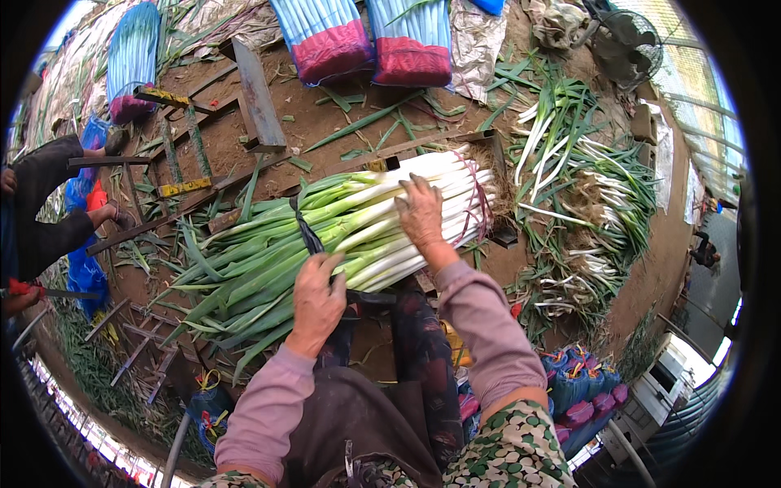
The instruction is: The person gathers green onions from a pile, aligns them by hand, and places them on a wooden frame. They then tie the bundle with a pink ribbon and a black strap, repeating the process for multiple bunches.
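Note:
A large bundle of long green onions [378, 213] lies across a low metal frame in front of me, its leaves to the left and its roots to the right. Reddish-purple twine [475, 201] circles the white stalks near the roots. A black strap [305, 227] crosses the green part. My left hand [318, 299] is at the strap's near end, with its fingers bent; whether they grip the strap is hard to tell. Resting on top of the white stalks is my right hand [422, 213], palm down with fingers spread, holding nothing.
Loose green onions [601, 201] are heaped on the right. Steel frames [186, 146] stand at upper left, near another person's legs [49, 207]; that person's hand holds a red-handled blade [70, 294]. Netted bundles [412, 43] lie beyond, and a fan [627, 50] stands upper right.

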### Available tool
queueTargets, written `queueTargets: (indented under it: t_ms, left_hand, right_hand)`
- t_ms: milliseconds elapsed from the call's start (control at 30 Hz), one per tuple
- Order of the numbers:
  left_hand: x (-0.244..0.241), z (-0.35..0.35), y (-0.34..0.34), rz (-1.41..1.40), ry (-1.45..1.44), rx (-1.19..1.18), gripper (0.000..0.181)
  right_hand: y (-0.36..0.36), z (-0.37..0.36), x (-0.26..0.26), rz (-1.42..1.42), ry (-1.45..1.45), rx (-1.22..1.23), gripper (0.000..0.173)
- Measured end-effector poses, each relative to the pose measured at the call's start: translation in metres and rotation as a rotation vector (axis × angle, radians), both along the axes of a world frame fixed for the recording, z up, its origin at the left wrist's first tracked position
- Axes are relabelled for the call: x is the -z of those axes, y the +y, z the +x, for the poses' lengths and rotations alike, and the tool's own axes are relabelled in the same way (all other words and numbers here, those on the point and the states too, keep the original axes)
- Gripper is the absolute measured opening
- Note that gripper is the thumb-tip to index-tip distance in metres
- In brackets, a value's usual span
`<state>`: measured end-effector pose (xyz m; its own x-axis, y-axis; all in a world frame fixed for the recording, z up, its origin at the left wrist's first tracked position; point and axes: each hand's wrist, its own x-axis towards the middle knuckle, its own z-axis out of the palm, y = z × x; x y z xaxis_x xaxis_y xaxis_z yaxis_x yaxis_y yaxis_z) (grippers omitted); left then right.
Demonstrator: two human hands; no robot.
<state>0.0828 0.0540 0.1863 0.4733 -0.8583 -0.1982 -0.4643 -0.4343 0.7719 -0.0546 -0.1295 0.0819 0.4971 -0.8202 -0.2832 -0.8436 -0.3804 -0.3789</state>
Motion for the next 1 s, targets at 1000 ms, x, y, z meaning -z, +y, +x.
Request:
queueTargets:
  t_ms: [1000]
  left_hand:
    - [-0.004,-0.068,0.045,-0.086,0.103,-0.875,0.014]
  right_hand:
    - [-0.058,-0.038,0.051,0.148,-0.340,-0.172,0.033]
